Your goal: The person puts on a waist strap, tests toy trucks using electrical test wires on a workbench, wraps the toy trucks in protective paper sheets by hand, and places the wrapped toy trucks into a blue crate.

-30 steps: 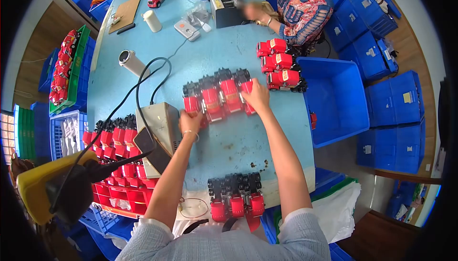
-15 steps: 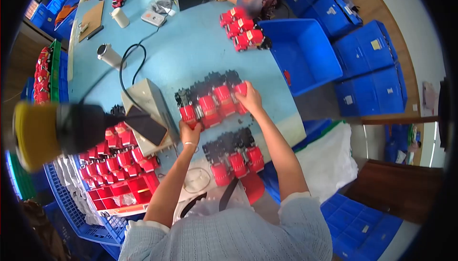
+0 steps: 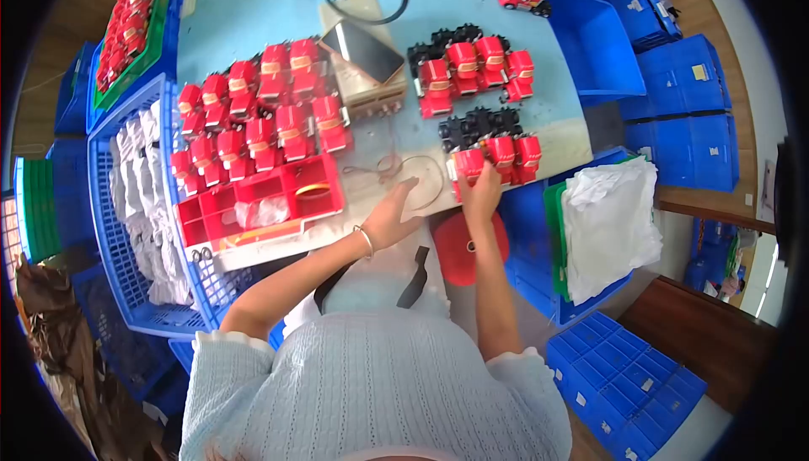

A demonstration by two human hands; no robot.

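Note:
My right hand (image 3: 482, 197) has its fingers closed on the near end of a red toy truck (image 3: 465, 164), leftmost in the near row at the table's front edge. Two more red toy trucks (image 3: 514, 156) stand beside it, their black chassis (image 3: 479, 126) pointing away from me. My left hand (image 3: 390, 218) is open over the front edge, holding nothing, its fingers stretched toward a thin looped cord (image 3: 421, 184). Behind the near row stands another row of red toy trucks (image 3: 462, 58), touched by neither hand.
On the left, two rows of red toy trucks (image 3: 261, 139) stand behind a red compartment tray (image 3: 324, 195). A phone (image 3: 364, 51) lies on a beige box (image 3: 371, 94). A blue basket (image 3: 139, 313) holds white bundles. At right are a blue bin (image 3: 619, 82) and white sheets (image 3: 608, 225).
My view has swung down and left. Both hands have left the far truck row and come toward me: the right now grips a near-row truck, and the left has let go and opened.

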